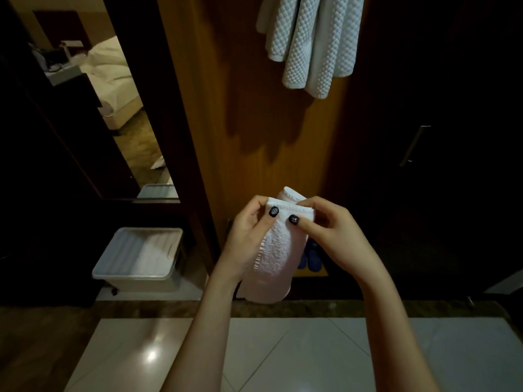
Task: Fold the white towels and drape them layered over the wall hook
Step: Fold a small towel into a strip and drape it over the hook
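A small folded white towel (276,250) hangs in front of the wooden wall (226,80). The left hand (246,236) and right hand (331,236) pinch its top edge, close together. It half hides something blue (311,260). A box (133,276) sits left. More towels (308,43) hang above, tops cut off.

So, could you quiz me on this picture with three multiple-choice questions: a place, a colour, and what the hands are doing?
1. Where is the plastic bin? A) on the floor, at the left B) on a shelf C) on the bed
2. What colour are the hanging towels? A) blue B) white C) green
3. What are the left hand and right hand doing? A) hanging empty B) pinching the folded towel C) opening a door
Answers: 1 A, it stands on the floor at lower left. 2 B, all are white. 3 B, both pinch its top edge.
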